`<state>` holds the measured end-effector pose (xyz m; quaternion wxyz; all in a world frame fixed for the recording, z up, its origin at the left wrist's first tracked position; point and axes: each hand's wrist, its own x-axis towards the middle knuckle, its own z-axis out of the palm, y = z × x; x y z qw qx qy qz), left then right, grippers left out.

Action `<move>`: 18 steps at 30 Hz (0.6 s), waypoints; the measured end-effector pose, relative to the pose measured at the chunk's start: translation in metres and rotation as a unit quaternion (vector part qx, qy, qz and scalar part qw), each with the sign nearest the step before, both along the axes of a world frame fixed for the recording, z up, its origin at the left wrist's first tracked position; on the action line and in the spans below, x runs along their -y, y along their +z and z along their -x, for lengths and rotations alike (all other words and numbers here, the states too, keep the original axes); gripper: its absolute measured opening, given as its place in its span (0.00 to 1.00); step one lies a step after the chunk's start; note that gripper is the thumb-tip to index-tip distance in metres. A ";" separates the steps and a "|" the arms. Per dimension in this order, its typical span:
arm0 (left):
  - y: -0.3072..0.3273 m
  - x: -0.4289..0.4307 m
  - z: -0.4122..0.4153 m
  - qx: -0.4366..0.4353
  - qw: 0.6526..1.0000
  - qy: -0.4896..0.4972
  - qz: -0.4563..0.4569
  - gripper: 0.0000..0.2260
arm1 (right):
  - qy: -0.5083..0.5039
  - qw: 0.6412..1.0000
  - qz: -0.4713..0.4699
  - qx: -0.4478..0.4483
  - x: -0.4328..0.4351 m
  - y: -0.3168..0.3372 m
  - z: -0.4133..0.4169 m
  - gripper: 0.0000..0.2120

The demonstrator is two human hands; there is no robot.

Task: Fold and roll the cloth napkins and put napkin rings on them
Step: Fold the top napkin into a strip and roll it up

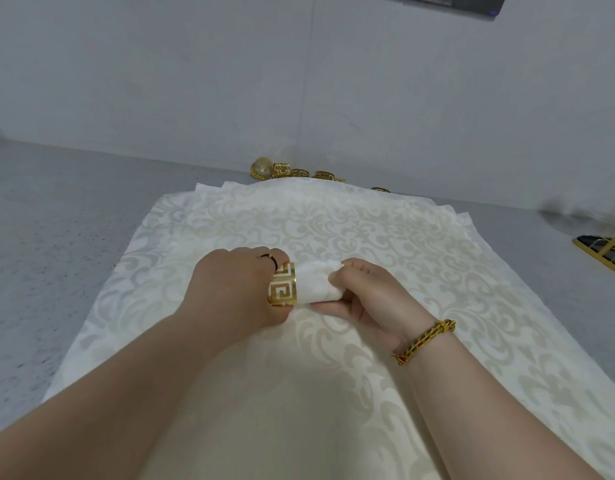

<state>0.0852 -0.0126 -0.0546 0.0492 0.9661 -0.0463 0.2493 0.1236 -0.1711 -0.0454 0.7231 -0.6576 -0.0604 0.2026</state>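
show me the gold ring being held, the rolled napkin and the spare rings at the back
gold ring (282, 285), head view, its fretwork face
rolled napkin (313, 284), head view, bare white middle of the roll
spare rings (301, 173), head view, middle of the row

My left hand (230, 289) hides part of the napkin ring (282, 289) and one end of the rolled napkin (314, 284). The cloth stack (334, 220) half hides the far spare rings (299, 173); the right edge cuts off the gold rack (607, 251).
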 end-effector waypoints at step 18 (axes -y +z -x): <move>-0.003 -0.029 0.003 -0.126 0.992 0.025 -0.006 0.05 | 0.030 0.989 0.133 0.063 -0.001 -0.003 0.001 0.03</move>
